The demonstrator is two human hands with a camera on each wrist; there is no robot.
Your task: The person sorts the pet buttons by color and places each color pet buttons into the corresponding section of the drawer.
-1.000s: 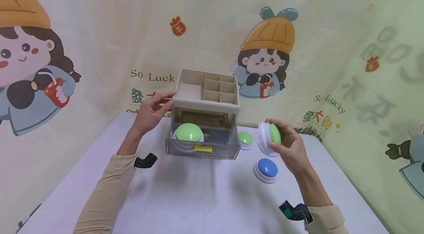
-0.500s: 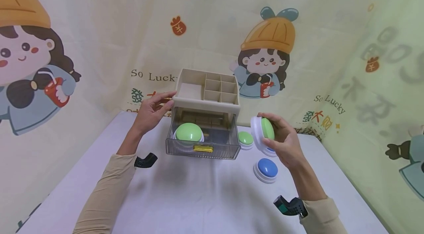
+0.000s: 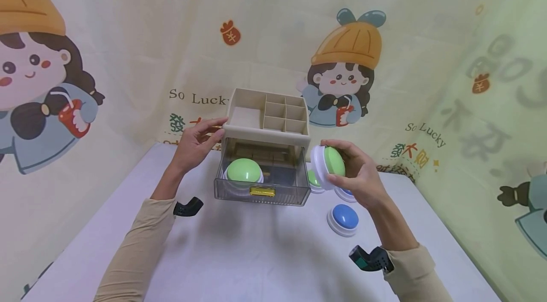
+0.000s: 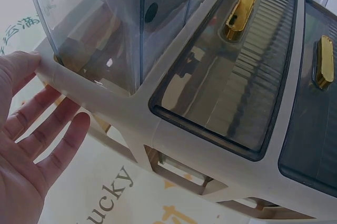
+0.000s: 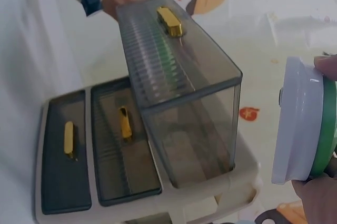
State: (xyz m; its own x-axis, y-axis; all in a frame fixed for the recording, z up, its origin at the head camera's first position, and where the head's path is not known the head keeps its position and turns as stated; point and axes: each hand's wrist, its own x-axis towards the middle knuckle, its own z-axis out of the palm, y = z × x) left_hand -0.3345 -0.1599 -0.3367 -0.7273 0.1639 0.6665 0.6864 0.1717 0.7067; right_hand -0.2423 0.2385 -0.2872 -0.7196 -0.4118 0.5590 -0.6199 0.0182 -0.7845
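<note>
My right hand grips a green push button with a white base, thumb and fingers at its edge. It is raised and turned on its side, right of a beige drawer organizer. In the right wrist view the white base of this button shows edge-on. The organizer's clear top drawer is pulled out, with another green button in its left part. My left hand rests at the organizer's upper left side, thumb at the front edge, other fingers loosely along the side.
A blue button stands on the white table, right of the drawer. Behind it, a green button and another blue button are partly covered by the held button and hand. Two lower drawers are closed. A printed cloth hangs behind.
My right hand has carried the green button left and upward, toward the open drawer, uncovering part of a blue button on the table. The left hand stays in place.
</note>
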